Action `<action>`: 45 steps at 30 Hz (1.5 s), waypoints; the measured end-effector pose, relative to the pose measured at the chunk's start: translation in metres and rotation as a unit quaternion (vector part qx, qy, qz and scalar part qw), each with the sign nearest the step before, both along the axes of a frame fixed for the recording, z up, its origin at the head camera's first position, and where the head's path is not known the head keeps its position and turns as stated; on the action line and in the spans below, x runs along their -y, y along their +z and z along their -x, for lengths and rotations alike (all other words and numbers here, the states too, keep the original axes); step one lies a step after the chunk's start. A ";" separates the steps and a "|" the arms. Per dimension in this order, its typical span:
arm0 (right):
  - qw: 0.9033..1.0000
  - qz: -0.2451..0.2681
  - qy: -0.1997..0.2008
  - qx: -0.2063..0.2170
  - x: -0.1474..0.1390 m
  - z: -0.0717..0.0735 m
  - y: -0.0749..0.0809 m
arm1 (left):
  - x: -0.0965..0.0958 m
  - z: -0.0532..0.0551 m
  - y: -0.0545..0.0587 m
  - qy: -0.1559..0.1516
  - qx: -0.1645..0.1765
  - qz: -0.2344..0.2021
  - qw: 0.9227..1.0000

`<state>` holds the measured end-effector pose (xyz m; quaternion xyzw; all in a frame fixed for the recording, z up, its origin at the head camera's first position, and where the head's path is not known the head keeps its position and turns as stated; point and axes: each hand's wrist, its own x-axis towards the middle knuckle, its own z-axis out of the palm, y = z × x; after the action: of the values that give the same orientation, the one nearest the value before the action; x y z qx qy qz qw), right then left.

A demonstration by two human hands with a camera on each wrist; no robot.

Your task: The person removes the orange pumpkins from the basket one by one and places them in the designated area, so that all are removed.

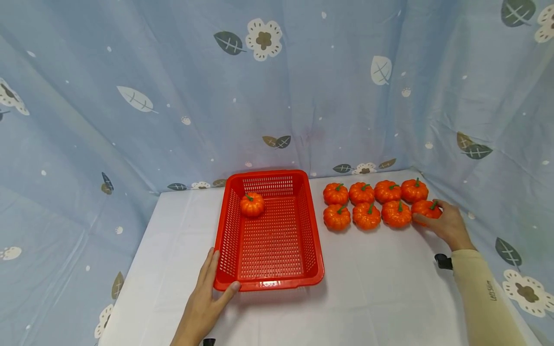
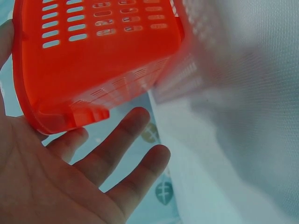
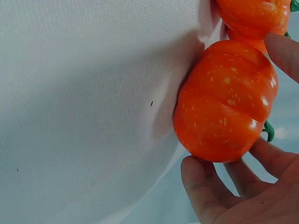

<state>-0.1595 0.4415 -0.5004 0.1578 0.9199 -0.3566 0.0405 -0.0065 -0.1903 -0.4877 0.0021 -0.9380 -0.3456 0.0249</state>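
Note:
A red plastic basket (image 1: 271,250) with slotted walls stands on the white table. Inside it, near the back left, lies one small orange pumpkin (image 1: 252,205) with a green stem. My left hand (image 1: 205,297) is at the basket's near left corner, its thumb on the front rim and fingers spread along the left side. The left wrist view shows those fingers fairly straight under the basket's rim (image 2: 24,88). At the right end of the front pumpkin row, my right hand (image 1: 447,225) holds a pumpkin (image 3: 226,102), fingers curled at one side and thumb at the other.
Several more orange pumpkins (image 1: 366,216) sit in two rows right of the basket, close against one another. A blue patterned curtain (image 1: 303,86) hangs behind and at both sides of the white table (image 1: 368,288). The right side curtain is close to my right hand.

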 end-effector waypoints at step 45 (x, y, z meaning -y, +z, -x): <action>0.941 0.031 0.176 -0.287 0.159 0.005 0.070 | 0.000 0.000 -0.003 -0.001 -0.006 0.002 1.000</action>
<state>-0.1645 0.2828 -0.4305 -0.1173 0.8941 -0.4020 -0.1585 -0.0061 -0.1905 -0.4910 -0.0010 -0.9384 -0.3442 0.0306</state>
